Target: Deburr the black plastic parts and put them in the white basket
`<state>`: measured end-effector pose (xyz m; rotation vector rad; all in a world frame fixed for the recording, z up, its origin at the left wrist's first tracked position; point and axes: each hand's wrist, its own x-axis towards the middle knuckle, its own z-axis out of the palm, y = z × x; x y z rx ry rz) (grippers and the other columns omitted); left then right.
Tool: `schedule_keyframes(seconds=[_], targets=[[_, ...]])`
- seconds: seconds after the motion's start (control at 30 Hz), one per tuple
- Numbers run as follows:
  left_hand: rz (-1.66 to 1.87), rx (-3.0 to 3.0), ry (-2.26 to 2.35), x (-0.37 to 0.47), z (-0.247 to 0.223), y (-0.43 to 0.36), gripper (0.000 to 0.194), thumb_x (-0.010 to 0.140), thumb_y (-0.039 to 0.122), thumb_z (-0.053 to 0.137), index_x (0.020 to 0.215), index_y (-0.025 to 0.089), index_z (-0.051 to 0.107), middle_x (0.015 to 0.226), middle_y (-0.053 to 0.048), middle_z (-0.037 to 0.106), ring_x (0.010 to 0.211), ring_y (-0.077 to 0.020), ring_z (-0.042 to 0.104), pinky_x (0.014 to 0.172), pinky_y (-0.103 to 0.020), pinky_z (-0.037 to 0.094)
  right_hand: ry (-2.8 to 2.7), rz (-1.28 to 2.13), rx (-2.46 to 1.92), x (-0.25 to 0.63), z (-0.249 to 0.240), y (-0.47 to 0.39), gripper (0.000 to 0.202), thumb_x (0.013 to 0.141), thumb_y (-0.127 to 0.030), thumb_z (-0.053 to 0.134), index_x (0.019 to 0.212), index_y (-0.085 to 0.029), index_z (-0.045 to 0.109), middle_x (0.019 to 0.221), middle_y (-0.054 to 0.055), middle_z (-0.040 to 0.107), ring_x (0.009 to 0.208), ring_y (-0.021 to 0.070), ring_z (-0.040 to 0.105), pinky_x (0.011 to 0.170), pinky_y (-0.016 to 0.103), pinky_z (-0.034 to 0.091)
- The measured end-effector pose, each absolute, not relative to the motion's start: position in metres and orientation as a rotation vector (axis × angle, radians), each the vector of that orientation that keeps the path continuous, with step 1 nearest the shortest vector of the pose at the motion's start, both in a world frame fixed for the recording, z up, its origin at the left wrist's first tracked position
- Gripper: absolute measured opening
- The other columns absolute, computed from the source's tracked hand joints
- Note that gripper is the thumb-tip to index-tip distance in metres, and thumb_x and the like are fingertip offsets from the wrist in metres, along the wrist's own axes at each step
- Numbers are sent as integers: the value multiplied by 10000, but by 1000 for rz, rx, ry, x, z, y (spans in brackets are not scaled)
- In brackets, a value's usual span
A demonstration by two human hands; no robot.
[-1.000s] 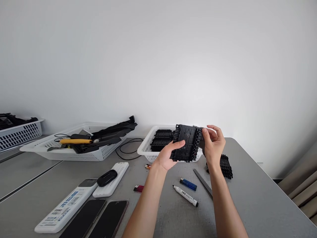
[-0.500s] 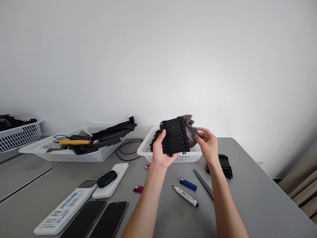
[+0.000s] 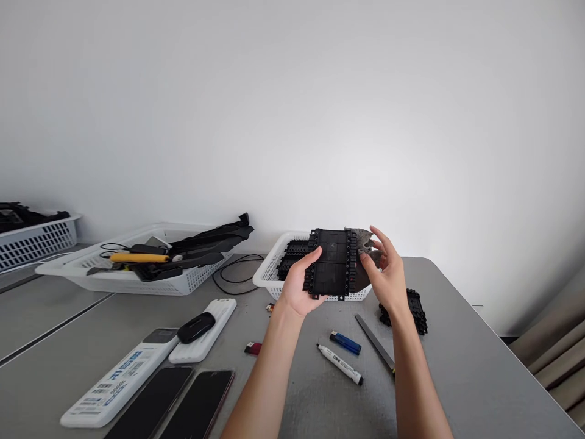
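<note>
My left hand [image 3: 299, 277] grips a black plastic part [image 3: 331, 262], a flat rectangle with ribbed edges and small holes, by its left side, thumb on its face. At the part's right edge, my right hand [image 3: 386, 268] pinches a grey cloth [image 3: 361, 241] between thumb and fingers. Some of the cloth lies behind the part and is hidden. Both hands are raised in front of a white basket [image 3: 265, 277] that holds more black ribbed parts [image 3: 290, 256]. Beyond my right wrist, a stack of similar black parts [image 3: 415, 312] sits on the table.
On the grey table [image 3: 461, 366] lie a blue lighter [image 3: 346, 342], a white marker [image 3: 340, 364], a metal blade-like strip [image 3: 375, 342], a red lighter [image 3: 253, 347], two phones [image 3: 198, 405] and white power banks [image 3: 121, 381]. A basket of tools [image 3: 192, 282] stands left, beside a black cable [image 3: 219, 274].
The black part has moved slightly right and down and is turned more upright. My right hand has shifted with the cloth, its fingers more raised.
</note>
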<state>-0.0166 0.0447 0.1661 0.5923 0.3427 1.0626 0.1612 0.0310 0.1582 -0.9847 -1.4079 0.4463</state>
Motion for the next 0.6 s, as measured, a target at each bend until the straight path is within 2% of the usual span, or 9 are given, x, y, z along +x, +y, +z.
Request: schedule_keyframes(seconds=[0.07, 0.13, 0.3, 0.37, 0.4, 0.43, 0.5, 0.57, 0.6], targets=[[1101, 566, 371, -14, 168, 44, 398, 864, 287, 613, 1213, 101, 654, 1086, -168, 734, 1058, -303, 690, 985, -429, 531, -1327, 501, -1007, 163, 157, 32, 552, 860, -324, 585, 1406, -277, 519, 1107, 101, 675, 686, 159, 602, 598, 307, 502], [1203, 513, 397, -11, 169, 44, 370, 852, 269, 624, 1188, 119, 663, 1071, -152, 740, 1027, -291, 701, 949, -414, 554, -1225, 561, -959, 164, 156, 35, 508, 855, -321, 580, 1356, -241, 556, 1013, 94, 696, 679, 164, 609, 591, 305, 514], [1429, 374, 473, -10, 174, 47, 240, 809, 198, 655, 1045, 172, 689, 942, -69, 765, 867, -230, 733, 846, -362, 598, -1122, 659, -813, 165, 154, 43, 301, 848, -347, 596, 1094, -185, 654, 854, 57, 681, 764, 187, 659, 802, 395, 558], [1390, 397, 491, -13, 176, 46, 219, 809, 192, 649, 1022, 167, 691, 915, -71, 766, 850, -231, 735, 838, -359, 602, -1146, 645, -836, 165, 153, 45, 294, 856, -387, 608, 1073, -195, 660, 911, 73, 686, 878, 215, 665, 866, 415, 539], [1355, 426, 495, -14, 176, 46, 226, 815, 198, 641, 1032, 157, 692, 914, -85, 766, 859, -240, 735, 843, -365, 601, -1170, 649, -855, 165, 152, 45, 335, 860, -413, 616, 1122, -208, 650, 999, 91, 686, 963, 233, 655, 888, 419, 530], [1312, 461, 497, -15, 176, 45, 244, 824, 210, 630, 1050, 142, 691, 918, -104, 765, 873, -253, 735, 851, -376, 598, -1196, 660, -873, 165, 152, 45, 412, 859, -437, 628, 1212, -227, 617, 1112, 110, 667, 1050, 250, 632, 906, 420, 524], [1227, 527, 484, -16, 176, 44, 297, 842, 241, 607, 1097, 110, 684, 936, -141, 760, 911, -278, 730, 874, -402, 589, -1246, 692, -903, 165, 150, 45, 652, 846, -459, 659, 1432, -270, 445, 1305, 137, 577, 1141, 268, 594, 908, 418, 527], [1164, 573, 444, -16, 175, 44, 347, 856, 265, 589, 1146, 94, 671, 974, -161, 755, 958, -297, 721, 907, -427, 574, -1301, 723, -897, 166, 149, 44, 833, 848, -436, 665, 1549, -292, 238, 1355, 151, 533, 1096, 255, 613, 874, 410, 545], [1137, 588, 423, -16, 174, 44, 362, 861, 272, 583, 1164, 91, 666, 993, -166, 752, 977, -303, 716, 923, -438, 565, -1338, 740, -870, 166, 150, 44, 856, 857, -415, 656, 1565, -292, 191, 1334, 149, 549, 1041, 239, 631, 852, 403, 553]])
